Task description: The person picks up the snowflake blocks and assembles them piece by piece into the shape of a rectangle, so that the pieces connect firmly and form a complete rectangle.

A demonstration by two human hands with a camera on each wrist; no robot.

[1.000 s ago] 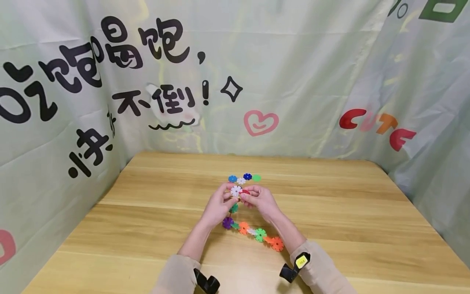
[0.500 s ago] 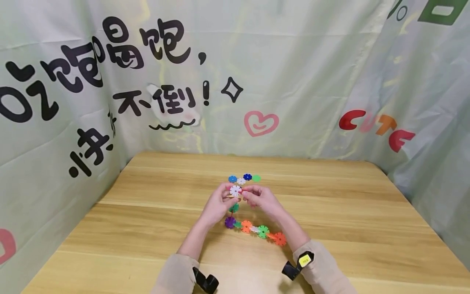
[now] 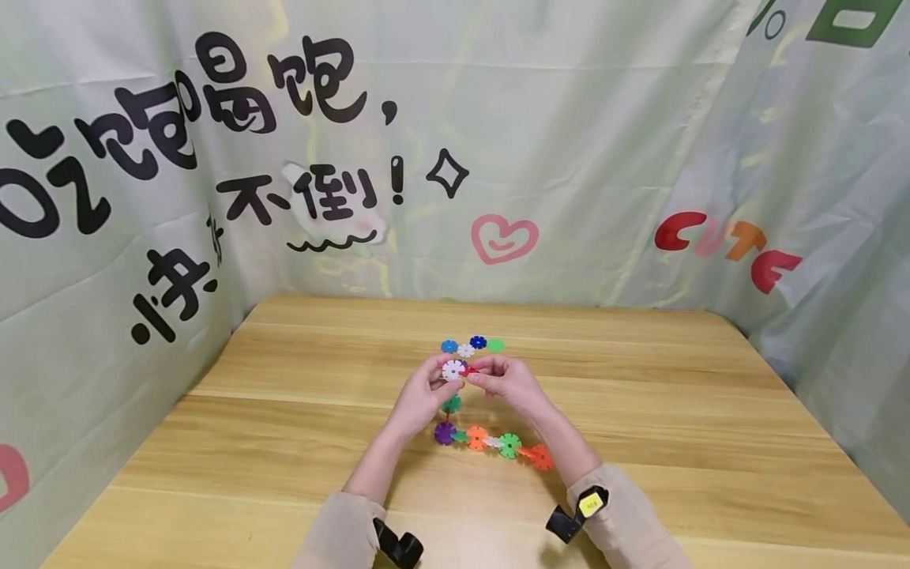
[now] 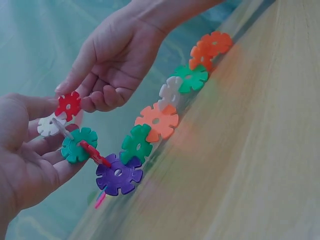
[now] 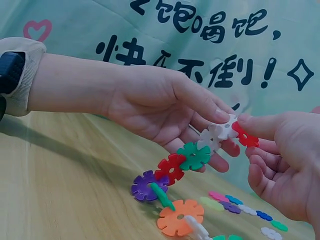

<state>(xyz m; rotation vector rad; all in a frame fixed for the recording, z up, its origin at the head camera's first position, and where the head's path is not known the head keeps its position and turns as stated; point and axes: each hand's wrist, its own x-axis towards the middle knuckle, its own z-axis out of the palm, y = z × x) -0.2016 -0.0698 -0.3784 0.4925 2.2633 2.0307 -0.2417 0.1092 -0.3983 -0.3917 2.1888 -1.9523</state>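
Observation:
My left hand [image 3: 421, 401] pinches a white snowflake disc [image 3: 453, 370] at the upper end of a chain of interlocking plastic discs. In my right hand [image 3: 512, 384], thumb and fingers pinch a red snowflake disc [image 4: 68, 105], its edge right at the white disc's edge. Below the left fingers the chain runs through another white disc [image 5: 209, 140], a green disc [image 5: 194, 156] and a red one [image 5: 170, 169] to a purple disc [image 3: 445, 433]. From there it stretches rightward through green, orange and white discs to an orange disc [image 3: 542, 457] near my right forearm.
Beyond my hands, several loose discs lie on the wooden table [image 3: 640, 395], among them a light blue disc [image 3: 449, 346], a dark blue disc [image 3: 478, 342] and a light green disc [image 3: 495, 345]. A printed curtain [image 3: 583, 158] encloses the table's back and sides.
The red disc in my right hand has turned and shifted slightly left against the white one. The chain's orange end has swung a little right and away from me.

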